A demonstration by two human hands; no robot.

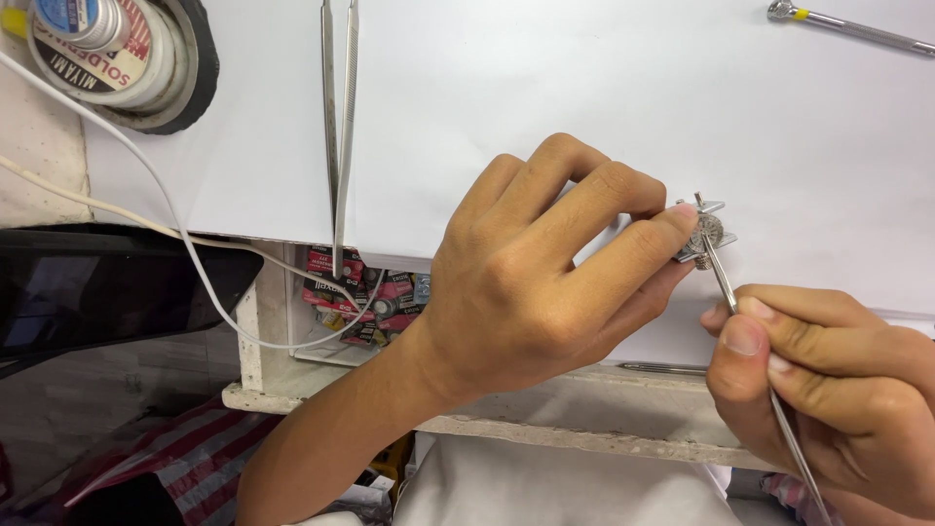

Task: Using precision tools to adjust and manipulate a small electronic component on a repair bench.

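Closest to the lens, the right hand (828, 399) sits low at the worktop's near right edge, its grip pressed tight around a thin steel pick tool (755, 360) whose shaft slants up and left from between thumb and forefinger; the tool's tip touches a small round silver watch mechanism with little metal lugs (705, 234). That piece looks like a tiny toothed disc, grey and shiny, with pointed tabs poking out at its top and right. The left hand (531, 282) comes in from the lower left, its grip pinching the mechanism at the fingertips (682, 216), just above the sheet of white paper (584, 88) that covers the worktop. The piece sits near the paper's front edge, toward the right side

Long steel tweezers (339, 136) lie on the paper well to the left, pointing toward the near edge and overhanging it. A round tin of soldering paste with a small bottle on top (107, 49) sits at the far left corner, and a white cable (175, 224) curves from there down past the front edge. A slim metal tool with a yellow band (847, 24) lies at the far right corner. Wide bare paper lies between the tweezers and the hands, and beyond the mechanism toward the far edge
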